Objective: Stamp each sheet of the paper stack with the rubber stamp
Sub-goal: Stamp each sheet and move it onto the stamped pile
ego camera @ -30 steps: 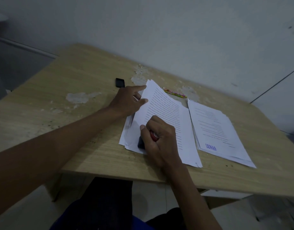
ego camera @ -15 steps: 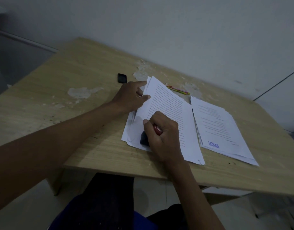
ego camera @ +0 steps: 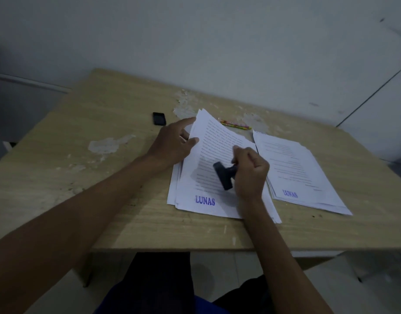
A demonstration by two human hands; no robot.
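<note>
The paper stack (ego camera: 219,177) shows fresh LUNAS ink (ego camera: 205,200); our left hand (ego camera: 172,143) pinches its far-left corner, our right hand (ego camera: 251,173) grips the lifted rubber stamp (ego camera: 224,175); turning the sheet carelessly could smear it

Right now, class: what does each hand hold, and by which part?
Right hand grips the rubber stamp by its handle. Left hand pinches the top sheet at its left edge.

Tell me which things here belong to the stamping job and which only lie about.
Belong: rubber stamp in right hand; paper stack held by left hand; stamped pile.
Lying about: small black object; colourful pencil.
</note>
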